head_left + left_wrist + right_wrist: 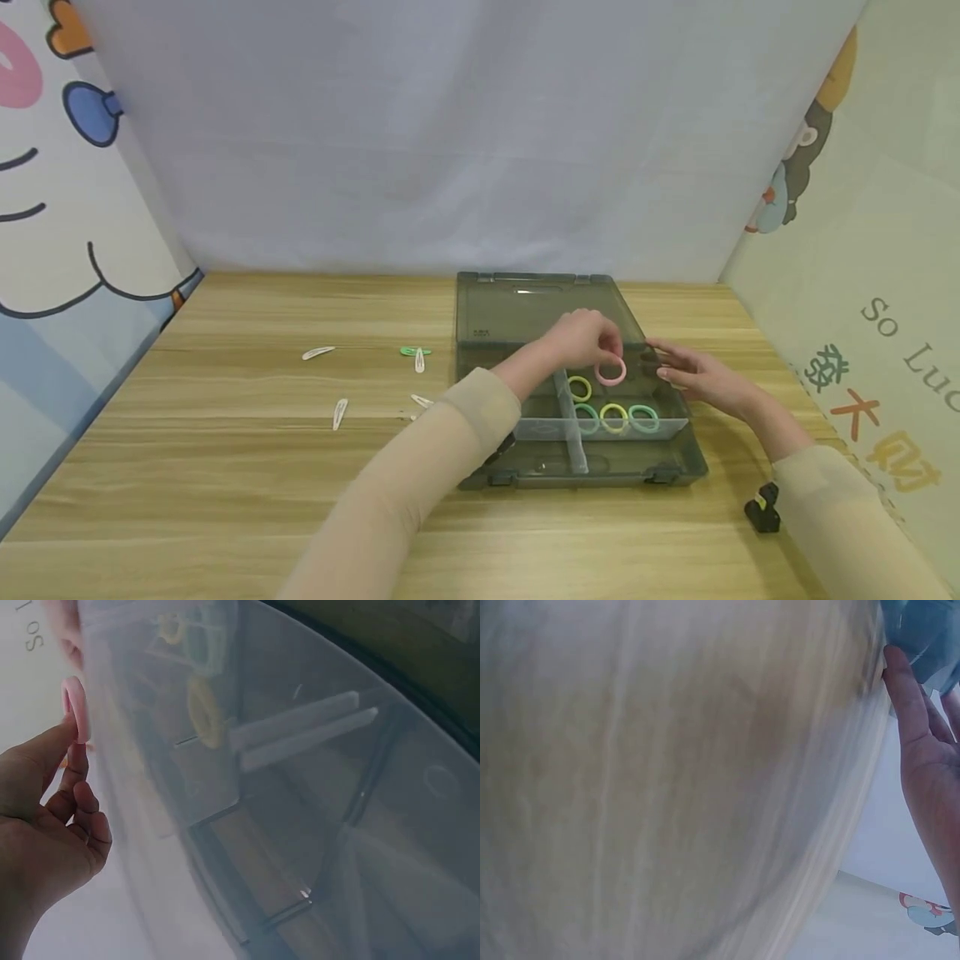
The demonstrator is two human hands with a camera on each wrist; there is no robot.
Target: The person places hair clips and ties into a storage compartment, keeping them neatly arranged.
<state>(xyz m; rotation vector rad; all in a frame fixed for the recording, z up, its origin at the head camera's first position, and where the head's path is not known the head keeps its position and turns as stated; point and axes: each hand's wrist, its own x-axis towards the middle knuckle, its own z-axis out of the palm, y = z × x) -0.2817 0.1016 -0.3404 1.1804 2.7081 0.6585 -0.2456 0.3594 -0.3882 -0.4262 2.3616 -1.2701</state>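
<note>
Pinching pink ring (pixel 82 712), left fingers (pixel 76 769); right fingers (pixel 906 694) extended at edge of box (pixel 540 481). Wood-grain table (pixel 225 467); pale cloth (pixel 450 150) behind.

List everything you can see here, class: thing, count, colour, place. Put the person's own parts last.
Table: one, wood-toned, across the foreground
Box: one, translucent grey, open on the table
Dividers: two seen, pale translucent, crossing inside the box
Pink ring: one, pink, held over the box
Yellow rings: two, yellow, inside the box
Green rings: two, bluish green, inside the box
White clips: at least four, white, left of the box
Green clip: one, green, against a white clip
Black objects: two, black, one beside each sleeve
Back cloth: one, pale grey, behind the table
Printed panels: two, multicoloured, either side
Sleeves: two, cream, both arms
Left hand: one, bare, pinching the pink ring
Right hand: one, bare, at the box's right edge
</note>
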